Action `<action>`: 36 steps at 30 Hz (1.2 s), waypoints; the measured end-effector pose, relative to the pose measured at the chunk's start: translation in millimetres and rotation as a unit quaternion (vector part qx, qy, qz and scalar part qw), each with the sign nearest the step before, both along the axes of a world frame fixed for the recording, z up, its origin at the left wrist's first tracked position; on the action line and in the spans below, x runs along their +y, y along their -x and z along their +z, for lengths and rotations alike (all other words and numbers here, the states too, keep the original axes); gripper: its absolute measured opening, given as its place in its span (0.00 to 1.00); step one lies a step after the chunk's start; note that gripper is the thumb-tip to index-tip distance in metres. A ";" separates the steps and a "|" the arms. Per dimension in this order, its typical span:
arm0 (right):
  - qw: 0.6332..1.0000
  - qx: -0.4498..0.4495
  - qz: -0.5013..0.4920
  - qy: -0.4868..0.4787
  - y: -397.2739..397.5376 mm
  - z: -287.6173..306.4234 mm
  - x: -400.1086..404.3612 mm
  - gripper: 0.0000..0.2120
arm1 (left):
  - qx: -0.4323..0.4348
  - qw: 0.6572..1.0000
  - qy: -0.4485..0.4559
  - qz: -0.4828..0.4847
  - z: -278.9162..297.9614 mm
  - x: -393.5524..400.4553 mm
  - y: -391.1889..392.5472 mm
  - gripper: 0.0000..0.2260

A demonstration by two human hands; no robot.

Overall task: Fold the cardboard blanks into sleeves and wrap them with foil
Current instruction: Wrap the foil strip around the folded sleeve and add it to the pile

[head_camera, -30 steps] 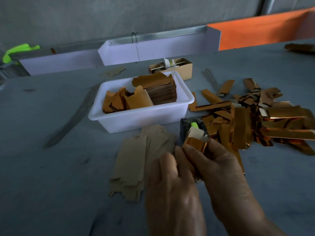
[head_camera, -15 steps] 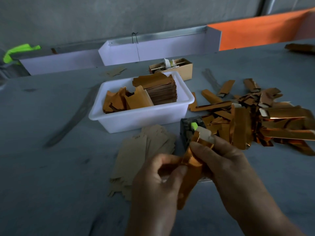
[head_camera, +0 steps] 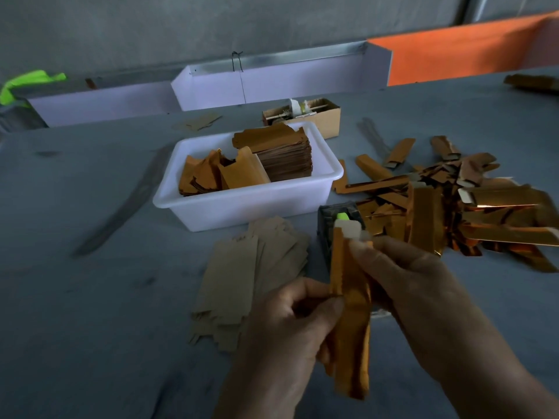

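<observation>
Both hands hold one long copper-foil-wrapped sleeve (head_camera: 351, 316) upright in front of me. My left hand (head_camera: 287, 334) pinches its lower left edge between thumb and fingers. My right hand (head_camera: 417, 285) grips its upper part, just below the white cardboard end (head_camera: 351, 229) that sticks out of the foil. A flat pile of plain brown cardboard blanks (head_camera: 251, 276) lies on the table left of my hands. A heap of foil-wrapped sleeves (head_camera: 472, 207) lies to the right.
A white plastic tub (head_camera: 242, 204) behind the blanks holds a stack of foil-faced sheets (head_camera: 281, 152). A dark device with a green button (head_camera: 335, 219) sits behind the sleeve. A small cardboard box (head_camera: 314, 116) and white trays (head_camera: 272, 83) stand farther back on the grey table.
The sleeve has been drawn out from between my hands and now stands longer and more upright. My left hand has slid down to its lower edge; the right stays near the top.
</observation>
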State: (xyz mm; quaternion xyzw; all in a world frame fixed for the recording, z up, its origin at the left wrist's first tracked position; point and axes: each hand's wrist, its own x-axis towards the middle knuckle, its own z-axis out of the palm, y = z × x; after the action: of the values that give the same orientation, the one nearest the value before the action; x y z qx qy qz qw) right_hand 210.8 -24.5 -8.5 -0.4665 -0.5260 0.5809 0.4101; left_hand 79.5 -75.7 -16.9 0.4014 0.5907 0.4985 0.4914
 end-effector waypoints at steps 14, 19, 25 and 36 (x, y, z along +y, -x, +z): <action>0.979 -0.198 -0.038 -0.029 -29.1 -27.9 14.0 0.05 | -0.020 0.995 0.034 0.087 -9.0 5.6 -2.5 0.06; 0.975 -0.216 -0.041 -0.045 -14.4 -31.6 17.4 0.05 | -0.014 0.996 0.042 0.083 -13.1 6.2 -10.1 0.05; 0.969 -0.214 -0.091 -0.081 -5.9 -33.2 16.3 0.05 | -0.008 0.994 0.052 0.094 -16.6 7.6 -13.5 0.07; 0.965 -0.224 -0.079 -0.108 -19.5 -23.7 2.4 0.08 | -0.056 0.989 0.060 0.123 -23.0 11.6 -5.4 0.05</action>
State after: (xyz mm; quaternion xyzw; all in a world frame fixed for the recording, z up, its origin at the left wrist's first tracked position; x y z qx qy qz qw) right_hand 230.3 -22.1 -32.2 -0.5781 -0.6254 0.3670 0.3741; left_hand 84.9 -64.1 -39.9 0.2667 0.6358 0.5407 0.4819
